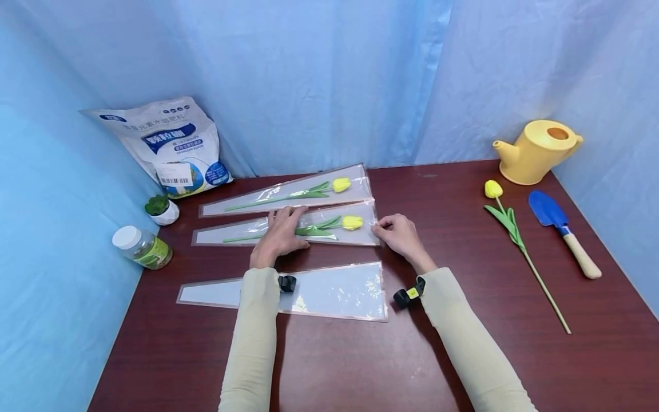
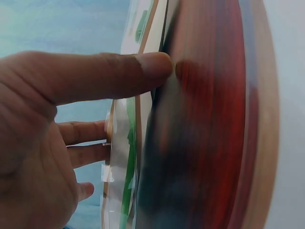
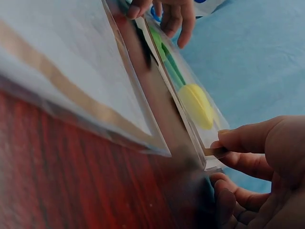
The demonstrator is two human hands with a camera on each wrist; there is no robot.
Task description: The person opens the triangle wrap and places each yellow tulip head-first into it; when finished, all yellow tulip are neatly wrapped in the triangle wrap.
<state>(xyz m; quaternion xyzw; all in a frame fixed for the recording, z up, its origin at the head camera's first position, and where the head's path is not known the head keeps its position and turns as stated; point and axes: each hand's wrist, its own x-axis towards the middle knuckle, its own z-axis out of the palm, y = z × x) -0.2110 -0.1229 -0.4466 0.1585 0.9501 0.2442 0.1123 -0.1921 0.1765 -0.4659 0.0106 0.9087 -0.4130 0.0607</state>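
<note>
Standing beyond the pinched wrapper (image 1: 340,233), a bag (image 1: 172,150) reads "水溶肥料".

You work in what looks like a staged tabletop booth: light blue curtains (image 1: 309,86) enclose the back and sides of your dark red table (image 1: 334,366), and a watering can (image 1: 535,151), trowel (image 1: 563,229) and potted plant (image 1: 163,210) suggest gardening.

At lower right, a right hand (image 3: 269,167) pinches the end of a clear sleeve (image 3: 190,71) holding a yellow tulip (image 3: 196,106) with green leaves. At top centre, the left hand (image 3: 175,13), thumb and fingers apart, is at the same sleeve. A tan-bordered second sleeve (image 3: 71,43) fills the upper left, above the reddish-brown tabletop (image 3: 86,176). Blue cloth (image 3: 267,62) hangs at upper right.
</note>
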